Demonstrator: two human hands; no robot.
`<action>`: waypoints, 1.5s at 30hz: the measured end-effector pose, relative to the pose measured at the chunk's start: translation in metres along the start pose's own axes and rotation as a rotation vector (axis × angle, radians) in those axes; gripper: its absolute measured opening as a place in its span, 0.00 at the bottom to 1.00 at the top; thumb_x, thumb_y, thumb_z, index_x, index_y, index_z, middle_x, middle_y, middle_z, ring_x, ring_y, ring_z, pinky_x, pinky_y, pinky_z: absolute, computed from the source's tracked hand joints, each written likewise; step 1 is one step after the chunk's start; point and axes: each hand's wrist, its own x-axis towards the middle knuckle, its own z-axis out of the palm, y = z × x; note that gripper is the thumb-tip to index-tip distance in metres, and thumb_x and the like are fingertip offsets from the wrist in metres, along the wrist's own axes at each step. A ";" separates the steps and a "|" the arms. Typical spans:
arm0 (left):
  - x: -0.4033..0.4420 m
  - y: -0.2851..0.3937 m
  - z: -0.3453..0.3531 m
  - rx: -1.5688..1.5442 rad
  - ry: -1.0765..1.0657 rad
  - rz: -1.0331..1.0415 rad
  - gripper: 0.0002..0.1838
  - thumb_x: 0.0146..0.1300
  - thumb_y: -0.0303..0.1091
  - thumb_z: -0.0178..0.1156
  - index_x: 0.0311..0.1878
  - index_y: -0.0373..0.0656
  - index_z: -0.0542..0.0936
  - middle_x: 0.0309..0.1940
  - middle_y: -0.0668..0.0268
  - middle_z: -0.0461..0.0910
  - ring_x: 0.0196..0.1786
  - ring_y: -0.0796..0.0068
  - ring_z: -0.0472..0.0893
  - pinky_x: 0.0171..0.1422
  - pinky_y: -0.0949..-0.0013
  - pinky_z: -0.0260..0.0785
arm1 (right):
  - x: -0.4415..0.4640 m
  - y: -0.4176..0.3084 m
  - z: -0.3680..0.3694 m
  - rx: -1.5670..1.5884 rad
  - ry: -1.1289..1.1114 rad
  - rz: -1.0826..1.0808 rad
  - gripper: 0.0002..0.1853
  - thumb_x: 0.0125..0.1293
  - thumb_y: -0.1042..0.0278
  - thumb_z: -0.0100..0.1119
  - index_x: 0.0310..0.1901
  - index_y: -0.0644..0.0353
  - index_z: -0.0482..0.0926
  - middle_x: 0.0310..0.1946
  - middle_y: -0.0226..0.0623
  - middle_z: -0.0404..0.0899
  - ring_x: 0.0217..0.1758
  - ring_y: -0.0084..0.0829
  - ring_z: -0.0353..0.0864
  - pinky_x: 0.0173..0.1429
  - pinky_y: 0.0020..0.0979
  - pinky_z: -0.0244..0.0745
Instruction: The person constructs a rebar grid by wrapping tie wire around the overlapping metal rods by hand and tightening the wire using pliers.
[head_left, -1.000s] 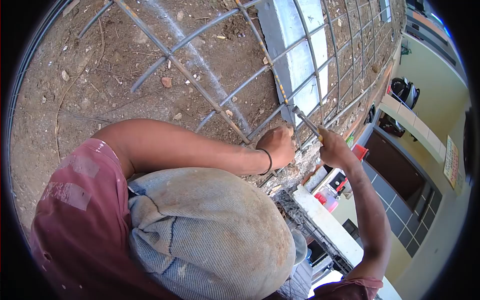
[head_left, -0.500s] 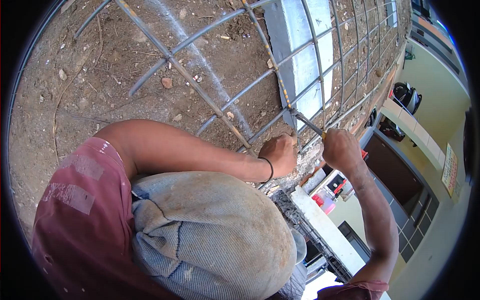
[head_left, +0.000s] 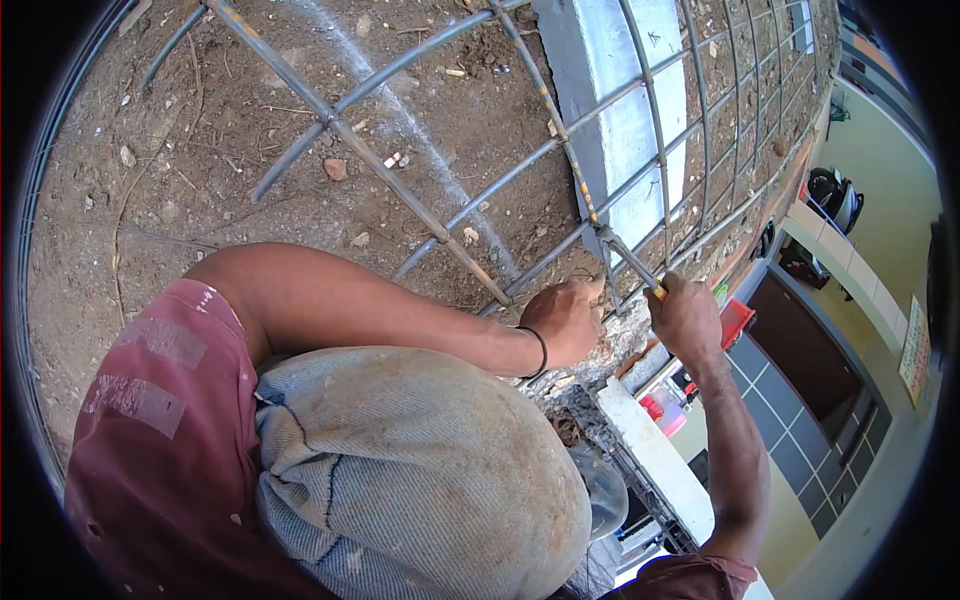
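Observation:
My right hand (head_left: 687, 318) is closed around the handles of a pair of pincers (head_left: 632, 262) with a yellow grip end. The jaws of the pincers meet the steel mesh (head_left: 440, 232) where two bars cross, just above a bar running down toward the ground. Close by on the left, my left hand (head_left: 563, 322), with a black band at the wrist, is closed beside the mesh's lower edge. Thin strands show near its fingertips, but what it grips is hidden. My bent knee in dusty jeans (head_left: 430, 470) fills the space below the left forearm.
Bare soil (head_left: 250, 160) with pebbles and a white chalky line (head_left: 420, 140) lies behind the mesh. A pale grey panel (head_left: 630, 130) stands behind the bars. To the right are broken concrete (head_left: 625, 335), a red container (head_left: 735, 322) and a tiled wall (head_left: 785, 405).
The pincers and my right hand have shifted slightly, the handles tilting a little downward in view. My left hand stays near the same bars. The whole view has moved a bit.

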 end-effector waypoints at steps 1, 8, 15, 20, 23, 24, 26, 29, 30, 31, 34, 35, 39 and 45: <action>0.000 -0.001 0.001 0.000 0.009 0.004 0.29 0.71 0.37 0.56 0.72 0.34 0.74 0.54 0.40 0.83 0.56 0.44 0.84 0.63 0.50 0.75 | 0.001 0.001 0.005 0.004 -0.004 0.000 0.11 0.66 0.62 0.65 0.38 0.64 0.82 0.30 0.54 0.86 0.36 0.55 0.88 0.47 0.51 0.82; 0.002 -0.005 0.010 -0.034 -0.016 0.018 0.30 0.70 0.36 0.59 0.71 0.31 0.72 0.44 0.47 0.85 0.48 0.53 0.86 0.55 0.55 0.77 | -0.003 0.000 0.000 -0.005 0.057 0.004 0.13 0.67 0.57 0.67 0.38 0.61 0.84 0.26 0.51 0.85 0.33 0.53 0.87 0.44 0.50 0.82; 0.006 0.001 -0.002 -0.478 0.344 0.056 0.26 0.69 0.46 0.60 0.56 0.29 0.76 0.32 0.49 0.84 0.38 0.52 0.84 0.52 0.54 0.76 | 0.012 0.018 -0.032 1.201 -0.917 0.192 0.13 0.59 0.76 0.77 0.34 0.71 0.78 0.19 0.42 0.83 0.21 0.32 0.86 0.21 0.33 0.80; 0.009 0.008 0.004 -0.711 0.176 -0.050 0.21 0.71 0.46 0.55 0.38 0.33 0.79 0.29 0.56 0.82 0.34 0.62 0.80 0.45 0.55 0.72 | -0.013 0.002 -0.059 0.291 -0.243 -0.273 0.18 0.65 0.70 0.69 0.50 0.69 0.72 0.34 0.46 0.82 0.26 0.41 0.87 0.27 0.41 0.82; -0.004 0.016 -0.006 -0.903 0.079 -0.128 0.22 0.72 0.48 0.54 0.37 0.34 0.77 0.28 0.64 0.77 0.33 0.69 0.76 0.42 0.58 0.70 | -0.021 0.003 -0.051 -0.233 0.349 -0.590 0.14 0.72 0.64 0.60 0.49 0.67 0.73 0.36 0.45 0.77 0.31 0.49 0.85 0.34 0.44 0.81; -0.007 0.017 -0.007 -0.981 0.014 -0.246 0.21 0.72 0.53 0.54 0.45 0.41 0.77 0.35 0.68 0.75 0.39 0.74 0.75 0.43 0.64 0.70 | -0.021 0.007 -0.049 -0.294 0.300 -0.550 0.13 0.73 0.64 0.60 0.48 0.67 0.74 0.34 0.45 0.78 0.30 0.48 0.85 0.34 0.43 0.81; -0.006 0.015 -0.010 -0.950 0.019 -0.290 0.27 0.72 0.62 0.52 0.59 0.48 0.74 0.48 0.67 0.73 0.51 0.75 0.73 0.44 0.67 0.70 | -0.015 0.015 -0.047 -0.192 0.129 -0.523 0.17 0.76 0.60 0.58 0.45 0.71 0.79 0.29 0.46 0.82 0.26 0.42 0.86 0.30 0.37 0.82; -0.006 0.027 -0.026 -0.869 0.329 -0.106 0.25 0.75 0.52 0.52 0.35 0.36 0.74 0.25 0.67 0.70 0.29 0.73 0.67 0.35 0.61 0.64 | 0.008 0.033 -0.065 1.113 -0.790 0.175 0.25 0.79 0.54 0.56 0.43 0.76 0.81 0.26 0.49 0.85 0.23 0.38 0.87 0.26 0.33 0.83; -0.009 0.033 -0.034 -0.946 0.312 -0.191 0.24 0.75 0.53 0.52 0.38 0.36 0.74 0.25 0.68 0.71 0.28 0.75 0.68 0.33 0.63 0.64 | 0.014 0.050 -0.045 1.365 -0.859 0.184 0.30 0.80 0.49 0.56 0.42 0.79 0.82 0.27 0.53 0.86 0.22 0.38 0.88 0.23 0.32 0.83; -0.012 0.031 -0.036 -0.946 0.315 -0.185 0.24 0.75 0.53 0.52 0.38 0.36 0.74 0.25 0.68 0.71 0.28 0.75 0.68 0.33 0.63 0.64 | 0.013 0.052 -0.043 1.363 -0.855 0.178 0.30 0.80 0.49 0.56 0.42 0.79 0.82 0.27 0.53 0.86 0.22 0.38 0.88 0.23 0.32 0.83; -0.011 0.016 -0.038 -0.896 0.083 -0.324 0.34 0.72 0.64 0.53 0.66 0.43 0.72 0.57 0.59 0.72 0.58 0.67 0.73 0.47 0.64 0.75 | 0.016 0.046 -0.054 1.218 -0.889 0.194 0.33 0.80 0.44 0.54 0.43 0.77 0.83 0.29 0.53 0.87 0.25 0.40 0.89 0.29 0.32 0.86; -0.010 0.013 -0.034 -0.895 0.076 -0.325 0.34 0.72 0.64 0.53 0.66 0.43 0.72 0.57 0.59 0.72 0.58 0.67 0.73 0.47 0.64 0.75 | 0.014 0.041 -0.061 1.220 -0.886 0.201 0.33 0.80 0.44 0.54 0.43 0.77 0.83 0.29 0.53 0.87 0.25 0.40 0.89 0.29 0.32 0.86; -0.008 0.002 -0.015 -0.813 0.042 -0.315 0.32 0.72 0.63 0.53 0.61 0.43 0.74 0.51 0.63 0.74 0.55 0.70 0.75 0.47 0.64 0.74 | 0.009 0.016 -0.094 0.848 -0.762 0.309 0.30 0.79 0.45 0.57 0.43 0.75 0.81 0.29 0.51 0.87 0.28 0.39 0.90 0.30 0.37 0.86; -0.012 -0.007 0.000 -0.794 0.019 -0.297 0.26 0.72 0.61 0.54 0.54 0.46 0.74 0.50 0.66 0.73 0.52 0.71 0.74 0.46 0.63 0.74 | -0.020 -0.003 -0.088 -0.276 0.043 -0.418 0.18 0.70 0.58 0.68 0.47 0.67 0.77 0.34 0.42 0.81 0.32 0.36 0.86 0.36 0.42 0.80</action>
